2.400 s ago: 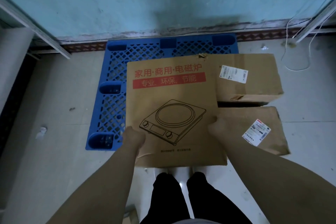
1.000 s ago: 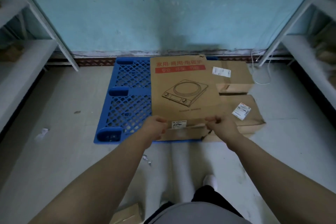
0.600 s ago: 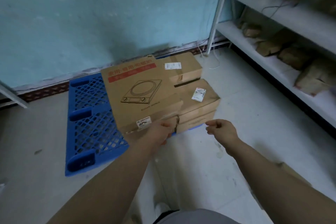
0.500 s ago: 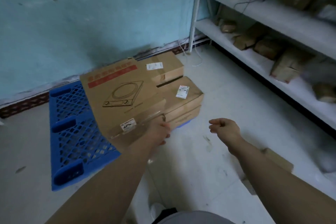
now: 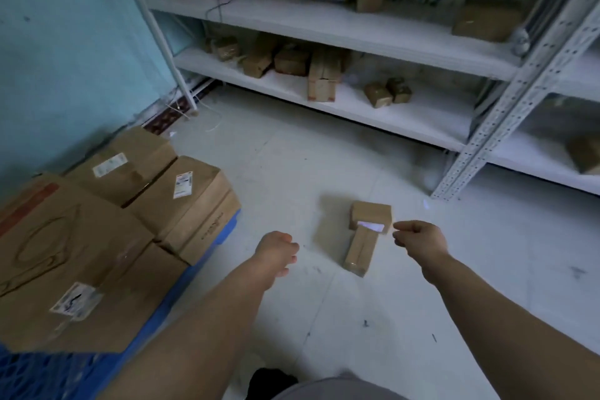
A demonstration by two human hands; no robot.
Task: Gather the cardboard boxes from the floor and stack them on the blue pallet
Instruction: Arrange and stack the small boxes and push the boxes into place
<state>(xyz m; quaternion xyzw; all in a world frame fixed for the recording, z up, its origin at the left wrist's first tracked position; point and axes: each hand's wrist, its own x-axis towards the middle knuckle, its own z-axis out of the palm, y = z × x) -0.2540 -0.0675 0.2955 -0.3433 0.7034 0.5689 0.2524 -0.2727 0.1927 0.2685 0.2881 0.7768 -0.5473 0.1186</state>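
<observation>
On the blue pallet point(image 5: 207, 256) at the left lie the large printed cardboard box point(image 5: 65, 256), a labelled box point(image 5: 185, 201) and another labelled box point(image 5: 126, 162) behind it. Two small cardboard boxes rest on the floor ahead: a squat one point(image 5: 370, 213) with a white label, and a long narrow one point(image 5: 358, 252) in front of it. My left hand point(image 5: 276, 253) hangs over the floor between pallet and small boxes, fingers curled, empty. My right hand point(image 5: 418, 239) hovers just right of the squat box, fingers loosely curled, holding nothing.
White metal shelving point(image 5: 341, 26) runs along the back and right, holding several small cardboard parcels. A perforated shelf post point(image 5: 506, 114) stands on the floor right of the small boxes. A teal wall point(image 5: 65, 42) is behind the pallet. White cable point(image 5: 211, 123) lies near the corner.
The large printed box was set down on the pallet and both hands let go. My view swung right; both empty hands now reach toward two small boxes on the floor.
</observation>
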